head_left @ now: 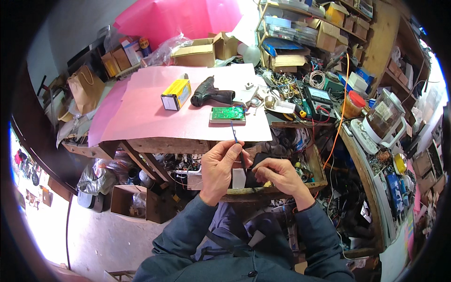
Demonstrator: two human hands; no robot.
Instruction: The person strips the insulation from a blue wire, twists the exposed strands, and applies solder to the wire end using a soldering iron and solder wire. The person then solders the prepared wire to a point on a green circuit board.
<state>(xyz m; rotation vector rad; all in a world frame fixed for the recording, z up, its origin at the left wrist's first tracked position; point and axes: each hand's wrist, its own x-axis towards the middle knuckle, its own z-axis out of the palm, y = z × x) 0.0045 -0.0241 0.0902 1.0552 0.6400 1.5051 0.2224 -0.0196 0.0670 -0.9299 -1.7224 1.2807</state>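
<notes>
My left hand (220, 170) pinches a thin dark wire (235, 135) between thumb and fingertips. Its bluish upper end points toward a green circuit board (228, 113) in a pale shallow housing, on the pink sheet just beyond. Whether the wire joins the board, I cannot tell. To the right, my right hand (278, 175) is closed, fingers curled in beside a black piece (260, 160) that I cannot identify; what its fingertips grip is hidden. Behind the board lies a black cordless drill (211, 93), and left of that stands a yellow and black box (176, 94).
Pink sheeting (127, 115) covers the bench. Below my hands, an open wooden drawer (253, 193) holds jumbled parts. Tangled wires and tools crowd the right side, where an orange cable (339, 127) hangs down. A blender jug (383, 117) stands farther right; a cardboard box (134, 204) sits lower left.
</notes>
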